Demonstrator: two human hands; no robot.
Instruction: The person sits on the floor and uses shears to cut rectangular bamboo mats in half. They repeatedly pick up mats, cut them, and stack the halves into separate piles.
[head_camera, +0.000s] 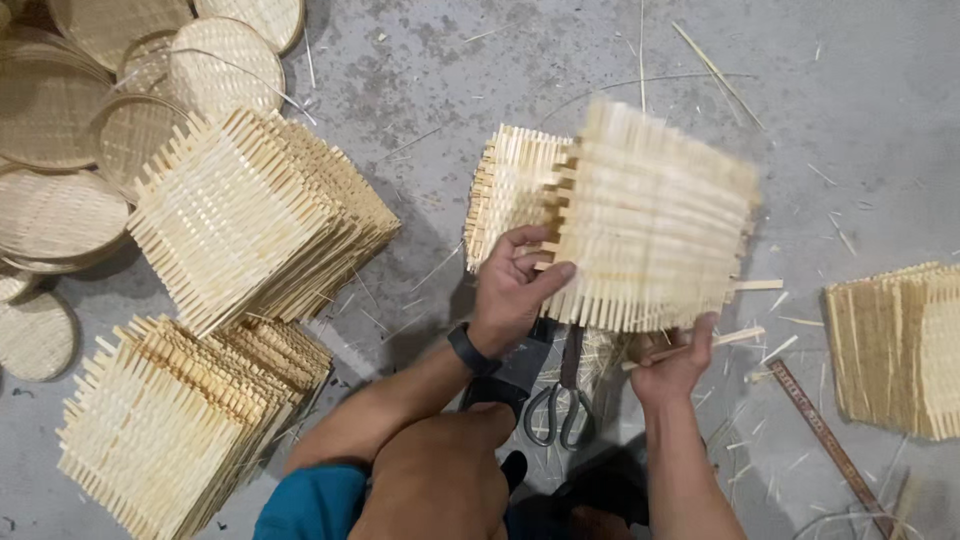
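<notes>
A square woven bamboo mat (655, 215) with fringed strip ends is held up above the concrete floor, slightly blurred. My left hand (515, 285) grips its left edge, thumb on top. My right hand (675, 360) supports its lower edge and also pinches a thin loose bamboo strip (735, 337). Behind the held mat lies another woven mat (510, 185) flat on the floor. Dark-handled scissors (563, 395) lie on the floor just below the mat, between my forearms.
Two tall stacks of woven square mats (255, 215) (185, 420) stand at left. Round woven trays (60, 130) pile up at far left. Another mat pile (895, 345) sits at right, beside a ruler (825, 445). Bamboo slivers litter the floor.
</notes>
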